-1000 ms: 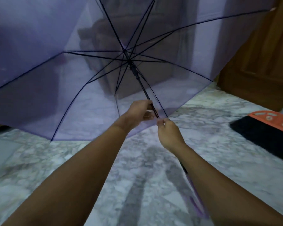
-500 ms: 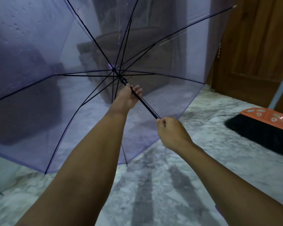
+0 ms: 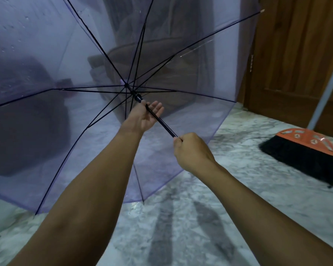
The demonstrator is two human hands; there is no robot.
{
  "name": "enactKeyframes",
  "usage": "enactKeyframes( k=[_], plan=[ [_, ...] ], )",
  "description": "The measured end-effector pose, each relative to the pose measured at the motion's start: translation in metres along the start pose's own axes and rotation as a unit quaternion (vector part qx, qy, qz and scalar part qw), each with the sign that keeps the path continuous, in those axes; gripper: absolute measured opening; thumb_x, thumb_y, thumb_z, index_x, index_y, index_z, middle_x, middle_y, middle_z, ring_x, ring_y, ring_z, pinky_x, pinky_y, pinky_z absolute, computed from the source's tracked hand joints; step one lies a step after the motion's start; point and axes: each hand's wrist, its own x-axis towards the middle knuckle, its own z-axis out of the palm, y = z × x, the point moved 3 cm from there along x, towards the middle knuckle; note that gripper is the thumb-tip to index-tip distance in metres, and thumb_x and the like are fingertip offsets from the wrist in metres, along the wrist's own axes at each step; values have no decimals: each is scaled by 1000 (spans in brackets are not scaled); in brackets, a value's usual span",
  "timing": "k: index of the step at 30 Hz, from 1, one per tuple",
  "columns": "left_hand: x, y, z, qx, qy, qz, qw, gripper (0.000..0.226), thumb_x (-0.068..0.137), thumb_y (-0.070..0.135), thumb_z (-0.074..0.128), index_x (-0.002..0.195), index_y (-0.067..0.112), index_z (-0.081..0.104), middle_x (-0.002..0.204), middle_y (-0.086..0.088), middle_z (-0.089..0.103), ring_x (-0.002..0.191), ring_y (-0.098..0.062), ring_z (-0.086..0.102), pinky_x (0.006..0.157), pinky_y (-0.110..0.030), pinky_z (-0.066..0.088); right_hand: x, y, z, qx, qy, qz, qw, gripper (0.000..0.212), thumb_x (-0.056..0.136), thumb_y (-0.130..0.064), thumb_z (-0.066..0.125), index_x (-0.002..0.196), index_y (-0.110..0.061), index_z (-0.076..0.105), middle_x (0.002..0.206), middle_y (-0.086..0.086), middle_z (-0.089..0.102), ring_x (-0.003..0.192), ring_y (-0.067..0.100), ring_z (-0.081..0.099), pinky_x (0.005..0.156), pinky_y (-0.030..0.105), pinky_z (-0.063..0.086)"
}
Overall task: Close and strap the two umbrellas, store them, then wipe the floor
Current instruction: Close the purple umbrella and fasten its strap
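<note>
The right hand (image 3: pixel 192 152) grips the lower shaft (image 3: pixel 162 122) of the open purple umbrella (image 3: pixel 46 112), held above the marble floor (image 3: pixel 200 217). Higher up, the left hand (image 3: pixel 144 117) touches the shaft, fingers straight. Beyond, a broom (image 3: pixel 304 150) stands near a wooden door (image 3: pixel 296 64).

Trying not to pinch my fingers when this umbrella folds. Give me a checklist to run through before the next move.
1. Right hand holds the shaft firmly: ok, its fingers are curled round the lower part.
2. Left hand holds the runner: not ok, its fingers are straight and lie along the shaft just below it.
3. Runner's catch released: cannot tell.
4. Canopy folded: not ok, it is fully spread, with water drops on it.
5. Broom apart from the canopy's edge: ok, it stands off to the right.
6. Marble floor dry: cannot tell.
</note>
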Motion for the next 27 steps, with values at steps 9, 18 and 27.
enactKeyframes(
  k=[9, 18, 27],
  plan=[
    [-24, -30, 23, -21, -58, -39, 997, 42, 108, 17, 23, 66, 16, 30, 38, 3, 24, 29, -11, 20, 33, -20, 19, 32, 6, -3, 84, -10, -22, 996, 35, 102, -27, 49, 98, 3, 67, 64, 7, 48, 58, 23, 43, 59, 29, 33],
    [-3, 25, -10, -68, 2, 46, 997, 46, 108, 13, 21, 63, 16, 28, 31, 3, 21, 23, -10, 18, 30, -18, 15, -12, 30, -15, 158, -203, 25, 966, 32, 105, -40, 39, 99, -16, 61, 69, 0, 45, 42, 10, 39, 42, 20, 35],
    [-37, -14, 21, -42, -76, -12, 996, 43, 107, 26, 30, 66, 15, 36, 39, 0, 34, 48, -15, 34, 55, -25, 35, 14, -4, -26, 42, -54, -72, 995, 36, 106, -30, 41, 82, -7, 56, 59, 3, 40, 52, 17, 35, 49, 30, 24]
  ],
)
